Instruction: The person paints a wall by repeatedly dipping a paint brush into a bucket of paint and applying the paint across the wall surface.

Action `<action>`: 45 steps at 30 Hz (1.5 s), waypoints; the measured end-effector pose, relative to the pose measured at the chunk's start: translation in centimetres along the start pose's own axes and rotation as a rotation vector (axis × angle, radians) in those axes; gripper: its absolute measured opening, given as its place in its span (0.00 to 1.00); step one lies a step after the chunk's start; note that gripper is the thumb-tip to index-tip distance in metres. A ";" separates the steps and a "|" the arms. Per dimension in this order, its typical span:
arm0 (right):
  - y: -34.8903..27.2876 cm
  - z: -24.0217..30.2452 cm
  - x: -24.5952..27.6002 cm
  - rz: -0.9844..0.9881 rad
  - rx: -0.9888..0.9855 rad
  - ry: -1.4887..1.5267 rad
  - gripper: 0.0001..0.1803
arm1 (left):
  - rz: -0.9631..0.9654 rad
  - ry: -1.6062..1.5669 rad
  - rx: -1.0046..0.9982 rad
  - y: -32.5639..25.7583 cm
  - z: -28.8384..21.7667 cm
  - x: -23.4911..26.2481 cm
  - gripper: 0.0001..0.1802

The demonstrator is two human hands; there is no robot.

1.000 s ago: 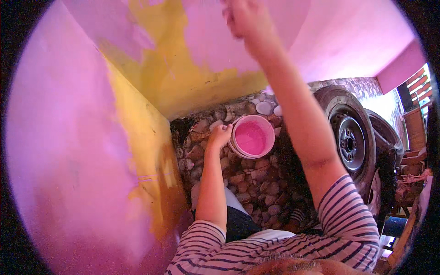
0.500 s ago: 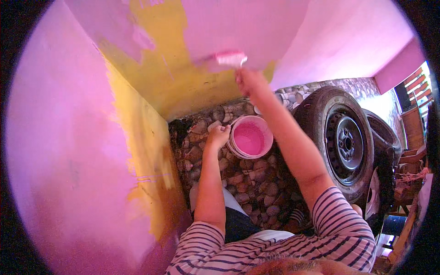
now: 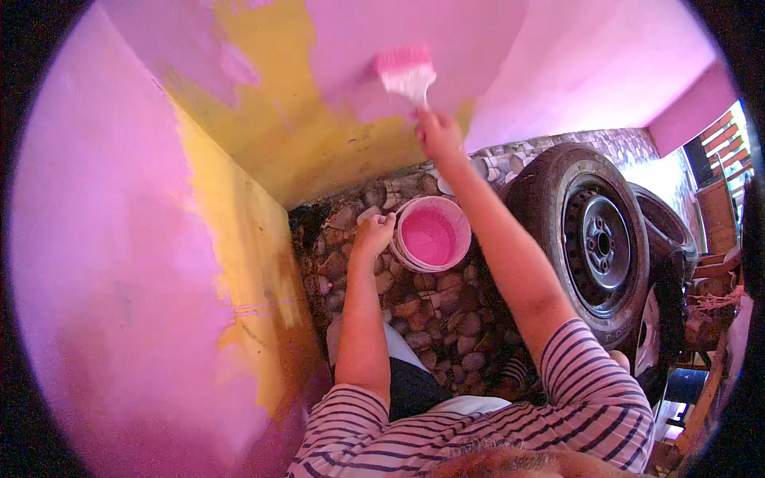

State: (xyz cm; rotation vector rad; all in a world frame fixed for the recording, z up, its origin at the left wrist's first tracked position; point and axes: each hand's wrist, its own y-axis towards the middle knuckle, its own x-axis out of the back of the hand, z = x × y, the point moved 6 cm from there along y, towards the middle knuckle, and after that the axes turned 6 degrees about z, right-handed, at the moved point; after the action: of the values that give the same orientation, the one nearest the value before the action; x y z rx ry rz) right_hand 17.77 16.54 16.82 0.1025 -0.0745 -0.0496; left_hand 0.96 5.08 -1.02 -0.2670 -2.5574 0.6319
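Observation:
My right hand (image 3: 441, 137) grips the handle of a wide paintbrush (image 3: 408, 73), whose pink-coated bristles point up against the far wall (image 3: 351, 48). That wall is partly pink, with a yellow band at its left and along its bottom. Lower down, my left hand (image 3: 375, 237) is closed on the left rim of a white paint bucket (image 3: 409, 261). Pink paint (image 3: 430, 235) lies inside the bucket, and some coats its inner side.
A left wall (image 3: 119, 263) is pink with a yellow strip near the corner. The floor (image 3: 422, 311) has a pebble pattern. To my right stands a car tyre on a black rim (image 3: 599, 243), a second tyre (image 3: 665, 219) behind it, then wooden pieces (image 3: 717, 219).
My right hand has moved the paintbrush up along the far wall, and the bristles now point upward. My left hand stays at the bucket rim.

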 end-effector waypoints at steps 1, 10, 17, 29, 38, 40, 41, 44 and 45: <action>-0.8 -3.2 -0.3 -0.002 -0.124 0.004 0.19 | -0.008 0.006 0.000 0.2 0.4 0.3 0.31; 2.0 -5.0 4.8 0.117 -0.206 -0.332 0.10 | -0.064 0.072 -0.122 -0.3 -1.1 0.0 0.31; 1.1 16.1 5.1 0.078 -0.022 0.126 0.14 | -0.031 0.025 -0.064 0.2 0.7 0.9 0.31; -1.2 -7.1 6.5 -0.007 -0.368 0.076 0.16 | -0.038 0.056 -0.052 0.6 0.6 0.2 0.31; -10.2 2.9 10.0 0.058 -0.079 -0.770 0.20 | -0.065 0.077 -0.078 -0.6 0.7 1.2 0.30; -13.0 5.7 9.7 0.198 0.000 -0.977 0.15 | -0.084 0.106 -0.105 -0.8 0.2 1.1 0.30; -13.7 5.4 9.8 0.200 -0.008 -0.980 0.15 | -0.045 0.110 -0.093 -0.6 -0.1 1.2 0.29; -14.8 1.5 7.7 0.466 -0.097 -1.262 0.14 | -0.036 0.090 -0.055 -0.3 -0.1 1.1 0.29; -14.9 -0.6 6.5 0.546 -0.219 -1.312 0.14 | -0.063 0.065 -0.033 -0.2 0.2 1.1 0.29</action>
State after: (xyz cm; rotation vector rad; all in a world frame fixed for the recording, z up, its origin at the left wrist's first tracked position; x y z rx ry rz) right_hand 23.64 1.42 15.12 -0.1885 -1.3992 0.4302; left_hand -0.15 5.15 -0.64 -0.2134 -2.5052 0.5490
